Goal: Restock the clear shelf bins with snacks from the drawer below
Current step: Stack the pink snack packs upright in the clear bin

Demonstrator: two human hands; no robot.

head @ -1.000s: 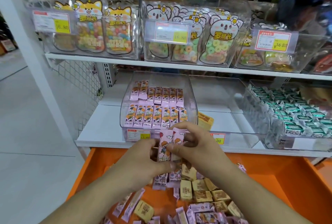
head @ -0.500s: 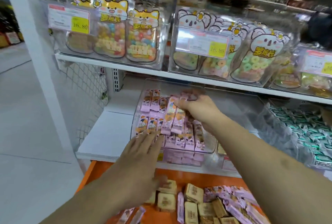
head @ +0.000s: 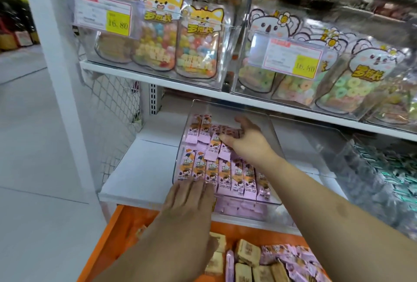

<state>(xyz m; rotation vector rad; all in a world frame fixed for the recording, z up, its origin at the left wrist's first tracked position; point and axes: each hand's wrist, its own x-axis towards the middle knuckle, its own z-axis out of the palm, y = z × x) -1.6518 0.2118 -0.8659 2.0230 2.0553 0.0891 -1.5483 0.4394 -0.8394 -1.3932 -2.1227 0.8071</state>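
A clear shelf bin (head: 274, 137) on the lower white shelf holds rows of pink snack packets (head: 234, 175). My right hand (head: 246, 141) reaches into the bin, fingers spread flat on the back row of packets. My left hand (head: 189, 202) lies with straight fingers against the bin's front left edge, fingertips touching the front packets. Below, the orange drawer (head: 121, 232) is pulled out, with loose pink packets (head: 293, 263) and tan packets (head: 247, 252) inside.
The upper shelf (head: 158, 80) carries clear bins of candy bags with price tags. To the right stand an empty-looking clear bin (head: 316, 146) and a bin of green-white packets (head: 388, 173). A white post (head: 56, 55) and wire mesh (head: 112, 123) are at left.
My right hand has carried the pink packets from above the drawer into the bin and now lies flat on them. My left hand let go and moved to the bin's front. The camera moved closer.
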